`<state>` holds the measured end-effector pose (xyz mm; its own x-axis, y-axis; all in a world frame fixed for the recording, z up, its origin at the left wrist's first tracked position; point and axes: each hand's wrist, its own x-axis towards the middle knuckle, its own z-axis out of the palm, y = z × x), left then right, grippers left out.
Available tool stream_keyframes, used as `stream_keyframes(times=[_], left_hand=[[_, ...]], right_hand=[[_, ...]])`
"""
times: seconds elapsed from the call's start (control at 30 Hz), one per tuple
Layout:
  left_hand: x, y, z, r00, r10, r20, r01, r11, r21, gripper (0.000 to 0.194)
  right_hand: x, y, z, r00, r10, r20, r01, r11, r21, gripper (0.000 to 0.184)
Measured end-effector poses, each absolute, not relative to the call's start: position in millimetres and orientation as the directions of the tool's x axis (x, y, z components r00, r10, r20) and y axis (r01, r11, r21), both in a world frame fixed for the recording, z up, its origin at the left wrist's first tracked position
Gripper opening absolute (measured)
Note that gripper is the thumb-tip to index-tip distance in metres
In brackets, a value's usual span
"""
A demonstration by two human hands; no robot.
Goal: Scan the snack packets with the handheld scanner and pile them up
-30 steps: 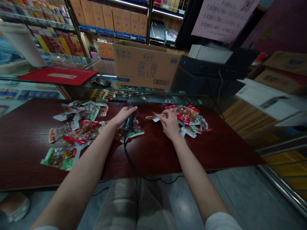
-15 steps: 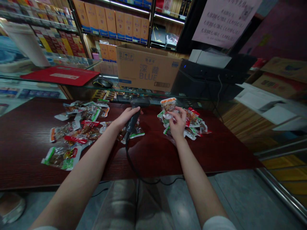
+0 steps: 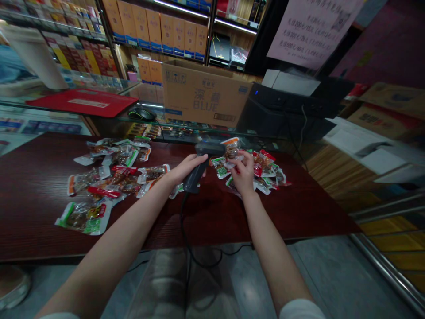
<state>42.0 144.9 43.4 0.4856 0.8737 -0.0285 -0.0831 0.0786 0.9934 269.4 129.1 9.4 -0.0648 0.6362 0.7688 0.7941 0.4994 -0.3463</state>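
Left hand (image 3: pixel 193 168) wraps scanner (image 3: pixel 196 173); right hand (image 3: pixel 244 172) pinches packet (image 3: pixel 231 151) just beside scanner head, left side of right pile (image 3: pixel 265 170). Risks: slick wrapper could slip fingertip grip; cable (image 3: pixel 181 217) could snag on table (image 3: pixel 282 212) edge.

Black scanner (image 3: pixel 198 172) near orange-topped packet (image 3: pixel 231 149)

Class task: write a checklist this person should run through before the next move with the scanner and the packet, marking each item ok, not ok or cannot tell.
1. Scanner gripped in the left hand: ok.
2. Packet held up in the right hand: ok.
3. Scanner's head turned toward that packet: ok.
4. Barcode facing the scanner: cannot tell; none can be made out.
5. Cord running down over the near edge of the table: ok.
6. Pile beside the right hand laid out singly: not ok; its packets overlap.
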Motion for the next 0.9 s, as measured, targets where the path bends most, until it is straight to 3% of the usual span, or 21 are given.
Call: stream_keyframes(times=[0.37, 0.6, 0.77, 0.9], left_hand=[[41.6, 142.7, 50.1, 0.480, 0.876, 0.054, -0.121, 0.004, 0.993, 0.058], [41.0, 145.7, 46.1, 0.422, 0.907, 0.009, -0.131, 0.051, 0.990, 0.059], [27.9, 153.4, 54.2, 0.347, 0.936, -0.051, -0.032, 0.066, 0.997, 0.059], [9.5, 155.9, 67.7, 0.254, 0.961, -0.112, 0.004, 0.115, 0.993, 0.040]], right_hand=[[270.8, 131.0, 4.2, -0.137, 0.701, 0.700, 0.829, 0.468, -0.306, 0.023], [270.0, 131.0, 8.7, -0.149, 0.720, 0.678, 0.807, 0.485, -0.338, 0.025], [286.5, 130.8, 14.5, 0.041, 0.702, 0.711, 0.879, 0.313, -0.360, 0.027], [305.3, 130.9, 11.3, 0.174, 0.696, 0.697, 0.947, 0.076, -0.312, 0.030]])
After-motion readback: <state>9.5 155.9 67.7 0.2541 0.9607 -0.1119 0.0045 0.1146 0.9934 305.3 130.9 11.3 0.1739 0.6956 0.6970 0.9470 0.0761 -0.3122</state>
